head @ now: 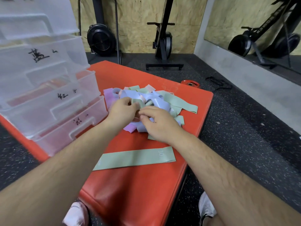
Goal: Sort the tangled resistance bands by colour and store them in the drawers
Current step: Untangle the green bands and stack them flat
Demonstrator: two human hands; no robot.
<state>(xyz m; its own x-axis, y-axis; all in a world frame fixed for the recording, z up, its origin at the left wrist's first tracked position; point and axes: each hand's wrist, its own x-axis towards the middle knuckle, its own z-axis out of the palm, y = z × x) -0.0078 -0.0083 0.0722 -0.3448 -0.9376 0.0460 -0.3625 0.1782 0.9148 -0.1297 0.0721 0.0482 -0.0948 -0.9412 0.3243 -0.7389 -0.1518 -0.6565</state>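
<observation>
— Red padded mat (146, 190) fills the middle of my screen. It lies on a black speckled rubber floor (244, 128). Behind it is a chipboard wall (133, 30), and on the right side there is a mirror (260, 26).

— What stands in the room?

— Two black machines by the wall: a fan machine (101, 39) and an upright machine (163, 41). One small red weight plate (190, 84) lies on the floor, just behind the far corner of the mat.

— And the task's things, how many?

— One clear drawer unit (40, 82) stands on the left part of the mat. I count four drawers, stepped outward, with handwritten marks on the fronts. One pile of bands (164, 98) is in the middle of the mat, with green, blue, purple and pink together. How many bands are in it I cannot count. One green band (135, 158) lies flat and alone, nearer to me, apart from the pile.

— The hands?

— Both are on the near side of the pile. The left hand (122, 111) has bent fingers, and they pinch a green strip (136, 101) at the top of the pile. The right hand (159, 124) is just beside it. Its fingers are curled down and close together, with the tips among the bands. Whether it pinches one, I cannot tell.
</observation>
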